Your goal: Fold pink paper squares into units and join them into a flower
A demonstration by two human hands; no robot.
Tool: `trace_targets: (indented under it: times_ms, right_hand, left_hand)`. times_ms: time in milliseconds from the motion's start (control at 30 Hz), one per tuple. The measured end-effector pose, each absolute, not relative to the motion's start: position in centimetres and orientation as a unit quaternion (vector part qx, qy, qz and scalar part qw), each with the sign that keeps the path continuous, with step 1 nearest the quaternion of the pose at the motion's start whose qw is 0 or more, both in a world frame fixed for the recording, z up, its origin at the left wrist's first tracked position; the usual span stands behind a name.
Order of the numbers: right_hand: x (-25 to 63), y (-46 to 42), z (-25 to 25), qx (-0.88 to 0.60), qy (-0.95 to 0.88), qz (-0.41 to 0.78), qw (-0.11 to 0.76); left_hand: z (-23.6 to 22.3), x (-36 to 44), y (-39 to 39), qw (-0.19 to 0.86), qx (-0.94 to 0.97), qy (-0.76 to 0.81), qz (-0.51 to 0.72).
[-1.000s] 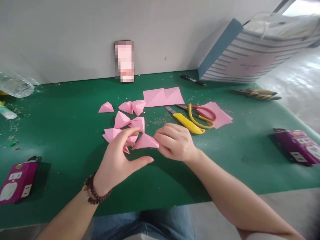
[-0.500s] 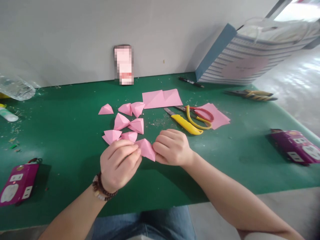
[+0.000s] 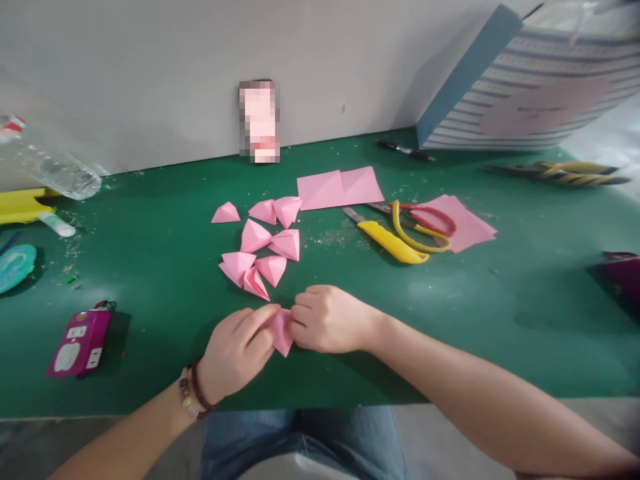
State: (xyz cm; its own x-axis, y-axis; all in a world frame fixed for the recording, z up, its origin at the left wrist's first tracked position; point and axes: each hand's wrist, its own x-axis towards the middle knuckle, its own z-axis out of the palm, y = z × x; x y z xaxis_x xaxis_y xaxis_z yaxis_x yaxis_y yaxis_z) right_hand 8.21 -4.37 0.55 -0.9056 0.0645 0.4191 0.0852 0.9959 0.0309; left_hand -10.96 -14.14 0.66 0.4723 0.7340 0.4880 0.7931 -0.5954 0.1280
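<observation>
Brown beaded bracelets, blue jeans

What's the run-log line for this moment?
left hand: holds pink paper | right hand: holds same paper | beyond hands: folded pink pieces on green table | yellow cutter: on table, unheld

A head-worn camera looks forward and down over a green counter from the person's own side, close enough that both forearms run in from the lower part of the frame. The left grip and right grip fall below mid-frame, above a jeans-clad lap. The view reaches a pale wall beyond; a striped bag is cropped at right.
</observation>
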Motion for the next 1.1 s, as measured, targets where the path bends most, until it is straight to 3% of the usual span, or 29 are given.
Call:
trace_targets:
  times_ms: [300,433,567,700,900,1100]
  right_hand:
    - [9.3,-3.1,2.3,-0.131,-0.984,0.122,0.01]
    - [10.2,-2.1,3.4,-0.192,-0.966,0.175,-0.006]
    - [10.1,-2.7,3.6,-0.21,-0.951,0.223,0.047]
    - [9.0,-4.4,3.6,-0.192,-0.953,0.22,0.081]
    - [8.5,-4.8,4.0,-0.246,-0.957,0.151,0.014]
    - [10.0,-2.9,4.6,-0.329,-0.938,0.107,-0.031]
  left_hand:
    - [0.8,-11.9,-14.0,-0.098,-0.867,-0.456,-0.178]
    - [1.6,-12.5,-14.3,-0.17,-0.845,-0.48,-0.164]
    - [1.7,-13.0,-15.0,-0.22,-0.785,-0.545,-0.198]
    - [1.1,-12.3,-15.0,-0.211,-0.753,-0.573,-0.246]
    - [0.4,-9.9,-13.8,-0.185,-0.751,-0.573,-0.271]
    - [1.4,-10.5,-13.6,-0.076,-0.758,-0.566,-0.315]
